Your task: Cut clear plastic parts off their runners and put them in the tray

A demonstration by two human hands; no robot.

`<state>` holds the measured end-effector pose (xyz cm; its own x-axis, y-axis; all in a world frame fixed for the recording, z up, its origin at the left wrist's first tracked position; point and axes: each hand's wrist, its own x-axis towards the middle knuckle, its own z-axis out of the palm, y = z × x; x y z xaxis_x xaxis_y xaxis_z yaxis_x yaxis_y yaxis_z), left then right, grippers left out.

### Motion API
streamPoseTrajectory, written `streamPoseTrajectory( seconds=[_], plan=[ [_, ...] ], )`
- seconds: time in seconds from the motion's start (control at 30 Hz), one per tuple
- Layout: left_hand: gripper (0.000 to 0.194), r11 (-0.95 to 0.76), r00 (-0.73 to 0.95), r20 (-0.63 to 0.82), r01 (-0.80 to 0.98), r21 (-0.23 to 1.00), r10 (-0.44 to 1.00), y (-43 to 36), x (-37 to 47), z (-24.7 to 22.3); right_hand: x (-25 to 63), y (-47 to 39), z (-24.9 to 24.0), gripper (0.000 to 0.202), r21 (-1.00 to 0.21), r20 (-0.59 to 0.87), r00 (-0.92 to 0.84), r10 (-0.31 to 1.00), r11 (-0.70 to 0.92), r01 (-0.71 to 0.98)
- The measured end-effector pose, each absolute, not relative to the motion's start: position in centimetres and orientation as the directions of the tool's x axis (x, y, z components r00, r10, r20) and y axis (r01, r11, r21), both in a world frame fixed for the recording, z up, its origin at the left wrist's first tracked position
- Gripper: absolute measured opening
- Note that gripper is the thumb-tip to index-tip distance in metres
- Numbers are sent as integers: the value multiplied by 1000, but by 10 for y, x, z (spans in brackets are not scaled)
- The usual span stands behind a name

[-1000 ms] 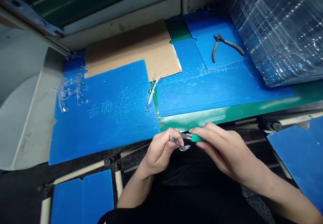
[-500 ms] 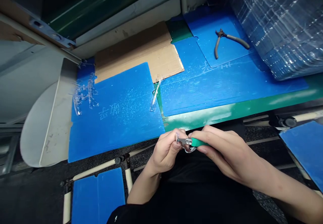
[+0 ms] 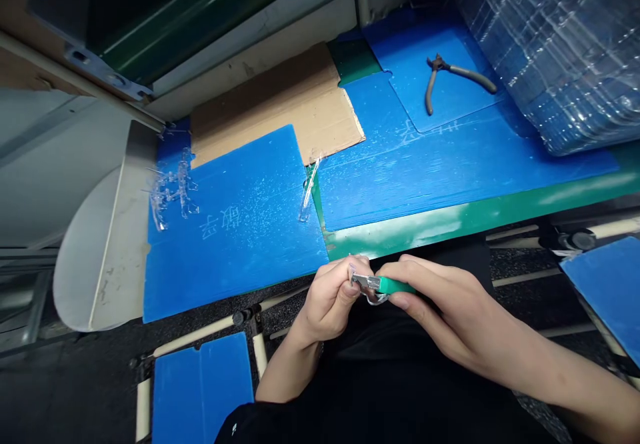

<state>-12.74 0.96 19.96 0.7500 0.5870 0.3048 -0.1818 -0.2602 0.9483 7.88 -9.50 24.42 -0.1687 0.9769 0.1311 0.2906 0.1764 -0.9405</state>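
right grip (image 3: 443,304) snug round green-handled tool (image 3: 390,285)

The tool handle (image 3: 397,286) is green, its blade (image 3: 367,282) silvery; the left worktop sheet (image 3: 245,231) is blue with whitish specks; the far cardboard (image 3: 280,101) is brown; the far-right pliers (image 3: 438,64) have grey grips (image 3: 473,79).

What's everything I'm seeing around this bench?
green-handled tool: one, green and silver, in right hand
clear piece: one, transparent, in left hand
bench: one, green, across middle
sheets: several, blue, on bench
plastic scraps: several, transparent, left end
clear strip: one, transparent, middle
pliers: one, grey-brown, right rear
cardboard: one, brown, rear middle
wrapped stack: one, bluish, right end
near panels: two, blue, left and right
left hand: one, bare, near centre
right hand: one, bare, beside it
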Motion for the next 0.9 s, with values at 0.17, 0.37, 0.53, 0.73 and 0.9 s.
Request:
streamPoseTrajectory(
  seconds=[0.17, 0.37, 0.53, 0.73, 0.9],
  plan=[
    [31, -245, 740, 309, -198, 949, 598, 11, -130, 196, 72, -95, 245, 30, -958, 112, -137, 984, 144, 247],
    [37, -317, 743, 317, -148, 937, 590, 10, -129, 199, 63, -89, 237, 14, -970, 53, 11, 999, 49, 239],
    [39, -221, 726, 246, -131, 966, 643, 8, -126, 198, 61, -81, 225, 16, -987, -75, 114, 991, -90, 134],
    [34, -92, 705, 173, -151, 984, 688, 3, -127, 191, 68, -85, 219, 22, -981, -125, 152, 980, -145, 126],
    [25, 90, 669, -2, -97, 991, 744, 40, -101, 193, 99, -32, 208, 26, -697, 44, 296, 954, -183, 693]
  ],
)
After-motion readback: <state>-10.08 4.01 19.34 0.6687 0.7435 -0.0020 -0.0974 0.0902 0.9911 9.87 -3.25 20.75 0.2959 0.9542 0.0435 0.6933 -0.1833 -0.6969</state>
